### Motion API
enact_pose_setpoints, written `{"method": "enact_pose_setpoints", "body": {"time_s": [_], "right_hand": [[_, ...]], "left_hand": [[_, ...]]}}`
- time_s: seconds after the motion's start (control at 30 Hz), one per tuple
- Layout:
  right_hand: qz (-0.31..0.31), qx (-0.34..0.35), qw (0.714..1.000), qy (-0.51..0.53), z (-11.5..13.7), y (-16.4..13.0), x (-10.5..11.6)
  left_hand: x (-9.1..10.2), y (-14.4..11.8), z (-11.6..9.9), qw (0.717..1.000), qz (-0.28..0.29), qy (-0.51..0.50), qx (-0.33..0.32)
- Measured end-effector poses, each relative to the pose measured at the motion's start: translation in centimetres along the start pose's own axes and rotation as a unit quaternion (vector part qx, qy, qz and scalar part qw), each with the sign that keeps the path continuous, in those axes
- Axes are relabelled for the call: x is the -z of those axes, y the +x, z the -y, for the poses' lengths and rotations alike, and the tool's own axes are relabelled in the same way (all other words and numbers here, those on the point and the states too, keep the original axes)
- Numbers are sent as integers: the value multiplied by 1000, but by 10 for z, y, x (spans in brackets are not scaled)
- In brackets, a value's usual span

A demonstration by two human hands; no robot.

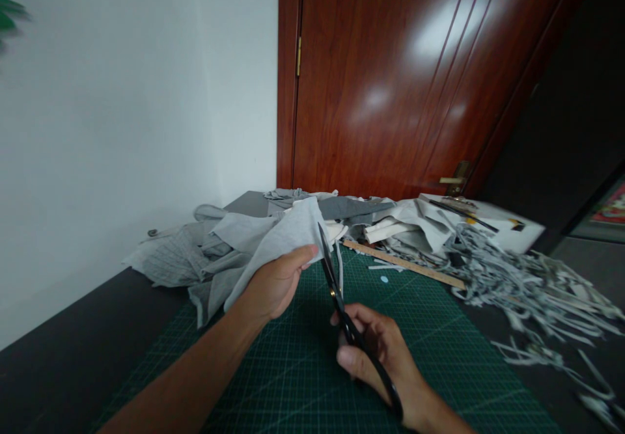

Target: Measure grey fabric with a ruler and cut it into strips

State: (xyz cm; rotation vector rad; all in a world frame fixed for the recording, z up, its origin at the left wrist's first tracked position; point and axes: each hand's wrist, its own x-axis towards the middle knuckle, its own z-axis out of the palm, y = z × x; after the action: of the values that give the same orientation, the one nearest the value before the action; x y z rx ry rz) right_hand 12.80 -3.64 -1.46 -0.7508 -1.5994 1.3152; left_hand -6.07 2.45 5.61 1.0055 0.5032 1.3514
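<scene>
My left hand pinches the edge of a light grey piece of fabric, thumb on top, and holds it up above the mat. My right hand is closed around the handles of black scissors. The blades point away from me and lie along the fabric's right edge, just right of my left thumb. A narrow strip hangs down beside the blades. Below both hands lies a green cutting mat with a printed grid.
Crumpled grey fabric lies at the left. A wooden ruler crosses the mat's far right part. Tangled cut strips heap at the right, near a white box. A white wall and a brown door stand behind.
</scene>
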Motion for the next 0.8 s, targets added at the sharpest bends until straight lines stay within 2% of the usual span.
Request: {"method": "enact_pose_setpoints", "body": {"time_s": [0.47, 0.8], "right_hand": [[-11, 1, 1000, -25, -1, 0, 0], [-19, 2, 999, -26, 2, 0, -1]], "left_hand": [[-3, 0, 2, 1000, -2, 11, 10], [-8, 0, 0, 1000, -6, 11, -26]]}}
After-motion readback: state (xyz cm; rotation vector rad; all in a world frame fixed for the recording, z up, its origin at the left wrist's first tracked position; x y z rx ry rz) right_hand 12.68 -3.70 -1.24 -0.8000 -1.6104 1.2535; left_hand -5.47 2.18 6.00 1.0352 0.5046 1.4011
